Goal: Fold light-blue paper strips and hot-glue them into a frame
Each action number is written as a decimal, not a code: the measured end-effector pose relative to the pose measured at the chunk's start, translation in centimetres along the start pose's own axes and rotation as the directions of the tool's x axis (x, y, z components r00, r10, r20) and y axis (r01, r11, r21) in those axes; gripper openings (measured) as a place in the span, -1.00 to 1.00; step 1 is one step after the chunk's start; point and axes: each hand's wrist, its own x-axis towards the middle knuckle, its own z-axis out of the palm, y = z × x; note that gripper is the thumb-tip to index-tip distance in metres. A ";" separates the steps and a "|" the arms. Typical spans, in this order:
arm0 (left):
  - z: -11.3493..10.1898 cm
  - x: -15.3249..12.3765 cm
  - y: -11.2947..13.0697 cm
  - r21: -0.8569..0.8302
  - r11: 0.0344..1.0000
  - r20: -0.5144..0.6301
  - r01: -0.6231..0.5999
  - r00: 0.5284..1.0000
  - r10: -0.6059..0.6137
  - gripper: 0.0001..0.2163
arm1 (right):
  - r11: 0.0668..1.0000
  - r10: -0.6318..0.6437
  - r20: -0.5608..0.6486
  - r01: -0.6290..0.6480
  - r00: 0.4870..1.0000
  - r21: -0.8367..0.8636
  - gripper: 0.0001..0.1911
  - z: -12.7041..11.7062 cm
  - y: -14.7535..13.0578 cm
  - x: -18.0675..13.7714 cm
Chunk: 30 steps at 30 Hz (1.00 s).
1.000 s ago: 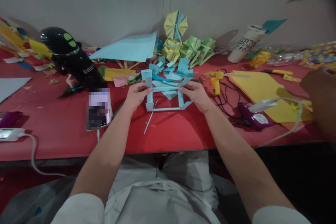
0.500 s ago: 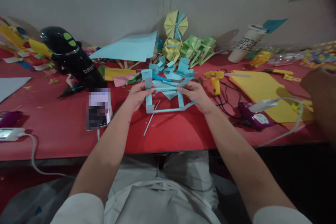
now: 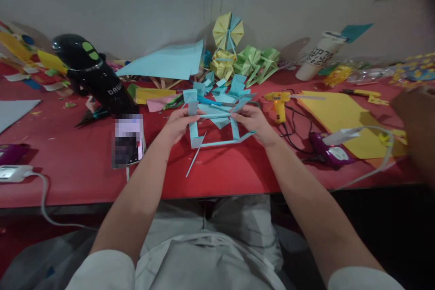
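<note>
A square frame of light-blue paper strips (image 3: 219, 142) is held just above the red table (image 3: 78, 163), between both hands. My left hand (image 3: 178, 123) grips its left upright, fingers closed round the strip. My right hand (image 3: 253, 120) pinches the right upper corner. A thin blue paper stick (image 3: 194, 158) lies on the table under the frame. Behind the frame sits a heap of folded light-blue paper pieces (image 3: 220, 95).
A phone (image 3: 128, 141) lies left of my left hand, with a black bottle (image 3: 91, 74) behind it. A yellow glue gun (image 3: 279, 102), a purple glue gun (image 3: 328, 152) and yellow sheets (image 3: 343, 118) lie to the right. Another person's arm (image 3: 416, 122) is at the right edge.
The paper frame has tilted, its lower right corner lifted a little off the table. Both hands stay almost where they were.
</note>
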 end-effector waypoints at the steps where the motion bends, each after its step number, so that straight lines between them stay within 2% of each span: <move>1: 0.0 0.0 0.0 -0.002 1.000 0.009 0.012 1.000 -0.012 -0.76 | 1.000 -0.001 0.005 0.001 1.000 -0.005 -0.62 0.0 0.0 0.0; 11: 0.8 -0.7 0.6 -0.064 0.994 0.057 0.088 0.995 -0.084 -0.80 | 1.000 0.006 0.022 -0.006 1.000 0.006 -0.63 0.1 0.0 0.1; 20: 0.6 -0.8 0.7 0.036 0.999 0.029 -0.010 1.000 0.009 -0.70 | 0.999 0.013 0.053 -0.015 0.999 0.037 -0.68 0.2 0.0 0.0; 26: 0.5 -0.5 0.4 -0.073 0.995 0.030 -0.067 0.997 0.069 -0.64 | 1.000 -0.021 0.039 0.021 0.999 0.008 -0.66 0.1 0.4 0.2; 30: 0.4 -0.3 0.6 -0.184 0.973 0.040 -0.142 0.988 0.152 -0.67 | 0.999 -0.036 0.032 0.035 0.999 0.036 -0.63 0.0 0.6 0.3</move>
